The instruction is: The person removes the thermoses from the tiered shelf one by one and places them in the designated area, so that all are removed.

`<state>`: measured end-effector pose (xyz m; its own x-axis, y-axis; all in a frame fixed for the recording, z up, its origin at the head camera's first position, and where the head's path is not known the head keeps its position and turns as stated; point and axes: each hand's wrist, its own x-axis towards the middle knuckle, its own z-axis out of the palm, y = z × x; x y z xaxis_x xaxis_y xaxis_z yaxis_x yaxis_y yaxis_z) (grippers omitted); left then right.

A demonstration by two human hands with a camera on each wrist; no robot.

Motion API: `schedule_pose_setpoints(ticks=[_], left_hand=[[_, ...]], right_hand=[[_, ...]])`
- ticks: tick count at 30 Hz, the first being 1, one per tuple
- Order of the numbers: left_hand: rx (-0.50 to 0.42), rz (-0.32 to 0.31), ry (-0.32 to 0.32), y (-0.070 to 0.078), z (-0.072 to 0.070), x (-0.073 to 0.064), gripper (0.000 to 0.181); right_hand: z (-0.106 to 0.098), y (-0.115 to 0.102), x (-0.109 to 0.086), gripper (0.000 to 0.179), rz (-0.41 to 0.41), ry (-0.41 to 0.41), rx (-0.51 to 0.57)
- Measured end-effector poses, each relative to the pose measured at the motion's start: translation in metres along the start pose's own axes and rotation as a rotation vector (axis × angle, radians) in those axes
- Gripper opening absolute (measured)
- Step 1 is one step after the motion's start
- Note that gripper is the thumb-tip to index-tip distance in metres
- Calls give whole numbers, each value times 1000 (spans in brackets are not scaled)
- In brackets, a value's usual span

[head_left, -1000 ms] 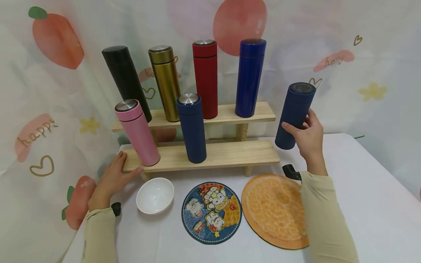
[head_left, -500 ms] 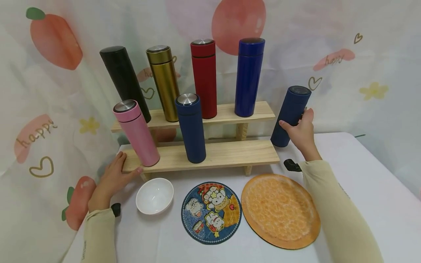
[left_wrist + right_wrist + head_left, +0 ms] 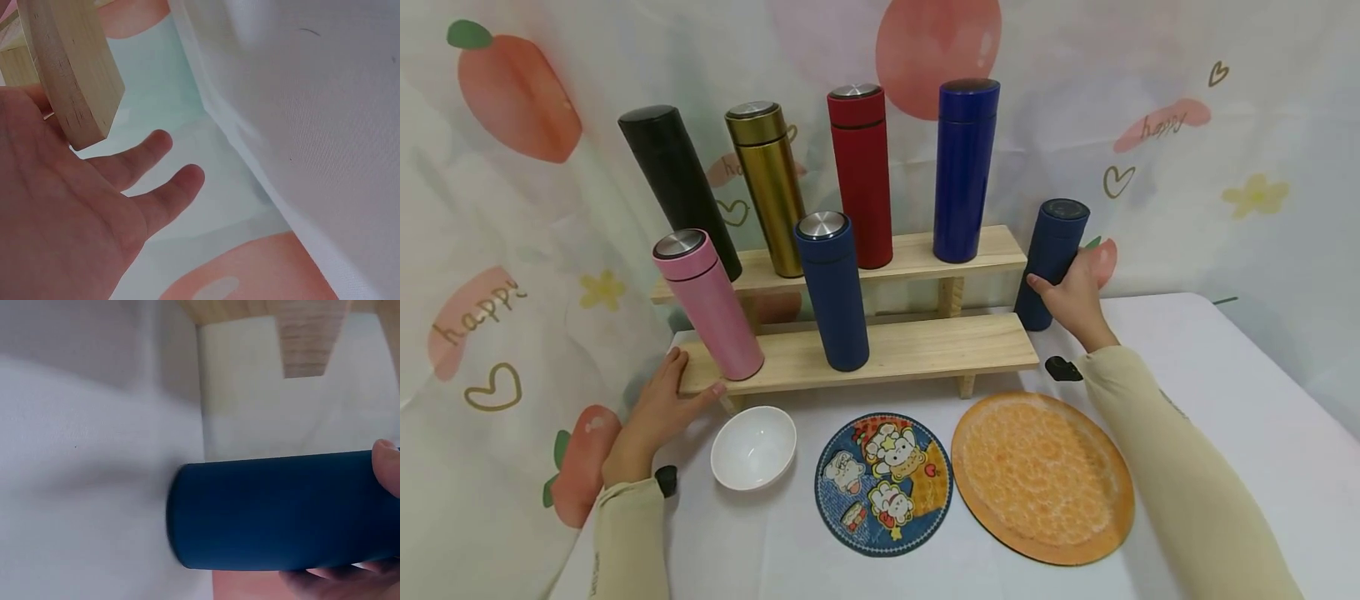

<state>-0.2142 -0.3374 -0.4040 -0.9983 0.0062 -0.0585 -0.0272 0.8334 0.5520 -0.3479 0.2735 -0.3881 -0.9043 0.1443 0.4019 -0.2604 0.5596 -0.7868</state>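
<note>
Beyond the right end of the wooden stand's lower shelf [image 3: 940,346], my right hand [image 3: 1077,300] grips a navy thermos bottle [image 3: 1051,250] with a dark lid. Its base is close over the white table, and the right wrist view has thumb and fingers on either side of the bottle [image 3: 281,512]. My left hand [image 3: 655,412] touches the left end of the lower shelf, thumb along the front edge. In the left wrist view, two extended fingers [image 3: 169,194] reach past the plank [image 3: 72,69]. A pink thermos [image 3: 711,308] and another navy thermos [image 3: 835,296] stand on that shelf.
The upper shelf [image 3: 910,254] carries black [image 3: 681,192], gold [image 3: 767,192], red [image 3: 861,179] and bright blue [image 3: 966,171] thermoses. In front lie a white bowl [image 3: 754,450], a round cartoon mat [image 3: 883,483] and a round orange mat [image 3: 1041,479]. A printed curtain [image 3: 1195,208] hangs behind.
My right hand has moved the navy thermos left and slightly away, closer to the stand's right end. My left hand has stayed at the shelf's left end. The view has shifted slightly.
</note>
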Motion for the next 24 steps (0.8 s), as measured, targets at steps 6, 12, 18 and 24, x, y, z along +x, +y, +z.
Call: schedule_pose_setpoints(ticks=[6,12,18,24], left_hand=[[-23,-2,0,0,-1,0,111],[-44,-7,0,-3,0,1,112],[-49,-7,1,-1,-1,-1,111],[-49,11,11,3,-1,-2,108]], right_hand=[[5,5,4,80,10,2,-19],[5,6,4,85,10,-20,-22],[6,10,-2,95,50,-51,36],[4,-2,-9,97,93,22,182]])
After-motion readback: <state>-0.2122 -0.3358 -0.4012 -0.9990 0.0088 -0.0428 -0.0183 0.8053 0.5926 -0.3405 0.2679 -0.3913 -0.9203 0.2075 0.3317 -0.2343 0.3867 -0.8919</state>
